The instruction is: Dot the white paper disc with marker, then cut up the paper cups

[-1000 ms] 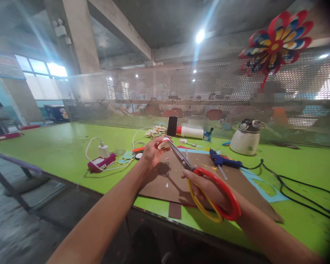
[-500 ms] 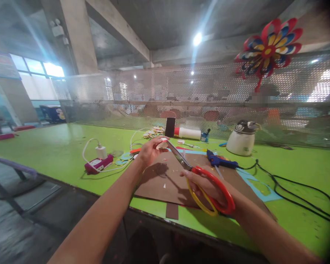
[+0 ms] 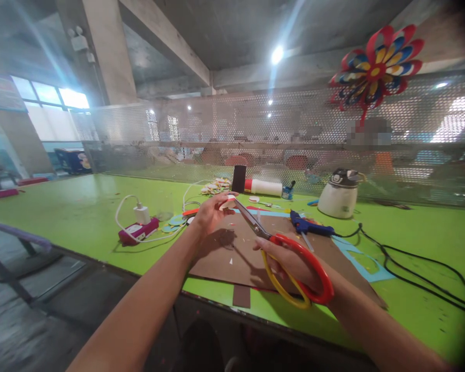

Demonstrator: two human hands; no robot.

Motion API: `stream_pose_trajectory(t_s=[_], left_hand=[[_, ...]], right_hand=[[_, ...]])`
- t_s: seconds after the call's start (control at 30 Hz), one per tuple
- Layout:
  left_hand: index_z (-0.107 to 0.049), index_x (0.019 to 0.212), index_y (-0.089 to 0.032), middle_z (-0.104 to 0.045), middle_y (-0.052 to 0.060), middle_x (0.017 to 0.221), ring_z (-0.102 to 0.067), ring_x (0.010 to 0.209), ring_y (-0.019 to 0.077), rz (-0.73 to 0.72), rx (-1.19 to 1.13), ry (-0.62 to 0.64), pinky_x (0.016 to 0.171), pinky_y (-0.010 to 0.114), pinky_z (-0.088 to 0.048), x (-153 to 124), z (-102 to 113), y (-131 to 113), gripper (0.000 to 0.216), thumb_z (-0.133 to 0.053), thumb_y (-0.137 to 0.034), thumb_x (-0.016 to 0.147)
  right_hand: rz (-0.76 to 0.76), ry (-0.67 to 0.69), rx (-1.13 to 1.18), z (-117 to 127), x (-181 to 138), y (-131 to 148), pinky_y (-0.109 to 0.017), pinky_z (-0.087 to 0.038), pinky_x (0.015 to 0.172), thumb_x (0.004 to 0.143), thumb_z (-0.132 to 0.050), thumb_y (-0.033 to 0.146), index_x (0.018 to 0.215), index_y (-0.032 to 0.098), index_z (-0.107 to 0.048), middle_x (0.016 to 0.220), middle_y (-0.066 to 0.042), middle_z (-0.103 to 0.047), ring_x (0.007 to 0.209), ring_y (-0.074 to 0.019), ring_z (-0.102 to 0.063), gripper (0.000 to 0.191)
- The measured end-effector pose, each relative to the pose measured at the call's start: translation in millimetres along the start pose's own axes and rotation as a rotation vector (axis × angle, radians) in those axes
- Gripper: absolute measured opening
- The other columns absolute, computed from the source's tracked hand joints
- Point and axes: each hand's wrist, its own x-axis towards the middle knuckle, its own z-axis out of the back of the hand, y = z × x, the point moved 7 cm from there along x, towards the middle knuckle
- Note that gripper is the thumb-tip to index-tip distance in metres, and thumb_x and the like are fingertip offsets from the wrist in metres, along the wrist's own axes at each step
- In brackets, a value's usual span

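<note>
Between the fingers of my left hand (image 3: 209,211) is a small white piece with a red edge (image 3: 228,202), perhaps paper or foam. My right hand (image 3: 289,262) is wrapped round the handles of a pair of scissors (image 3: 313,263), one loop red and the other yellow. The blades point up and left, and their tips meet the small piece. Below both hands a brown sheet (image 3: 220,263) lies on the green table, with tiny white scraps on it. A blue glue gun (image 3: 312,227) rests at the sheet's right side.
A purple power strip (image 3: 137,232) with a white charger stands left. Behind my hands are a phone (image 3: 239,179), a white tube (image 3: 267,187) and a pile of cut pieces (image 3: 217,187). A white bottle (image 3: 338,200), black cable (image 3: 406,281) and light-blue sheet (image 3: 356,253) lie to the right.
The scissors' handle loops have spread slightly wider apart. My left hand keeps hold of the small piece in almost the same place. The whole view has shifted a little.
</note>
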Motion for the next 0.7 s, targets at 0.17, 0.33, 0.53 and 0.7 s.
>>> stream_pose_trajectory(t_s=[0.17, 0.33, 0.53, 0.7], left_hand=[[-0.075, 0.100, -0.011, -0.071, 0.010, 0.084, -0.063, 0.073, 0.0189, 0.054, 0.063, 0.020, 0.060, 0.028, -0.042, 2, 8, 2, 0.031, -0.065, -0.028, 0.077], [-0.076, 0.098, -0.008, -0.072, 0.014, 0.095, -0.064, 0.079, 0.0212, 0.026, 0.040, 0.040, 0.065, 0.030, -0.046, 5, 10, -2, 0.029, -0.065, -0.026, 0.078], [-0.076, 0.094, -0.009, -0.073, 0.011, 0.095, -0.065, 0.087, 0.0197, -0.050, -0.050, 0.033, 0.077, 0.033, -0.052, 6, 11, -8, 0.022, -0.066, -0.018, 0.077], [-0.074, 0.097, -0.012, -0.073, 0.009, 0.093, -0.068, 0.090, 0.0209, -0.085, -0.116, 0.034, 0.090, 0.040, -0.052, 7, 14, -12, 0.022, -0.068, -0.017, 0.076]], right_hand=[[-0.010, -0.008, 0.020, 2, 0, 0, -0.025, -0.038, 0.050, 0.094, -0.045, 0.054, 0.050, 0.020, -0.046, 0.044, 0.004, -0.046, 0.044, -0.0099, -0.044, 0.055], [0.028, -0.022, -0.024, 6, 0, 5, -0.025, -0.037, 0.051, 0.093, -0.049, 0.049, 0.048, 0.021, -0.046, 0.043, 0.004, -0.045, 0.044, -0.0100, -0.044, 0.052], [0.048, -0.001, -0.002, 3, 1, 4, -0.025, -0.037, 0.052, 0.092, -0.048, 0.053, 0.050, 0.020, -0.046, 0.045, 0.002, -0.047, 0.045, -0.0094, -0.043, 0.054], [-0.077, 0.026, 0.099, -1, 2, -3, -0.024, -0.036, 0.045, 0.089, -0.047, 0.060, 0.055, 0.019, -0.051, 0.048, 0.001, -0.051, 0.043, -0.0103, -0.046, 0.054]])
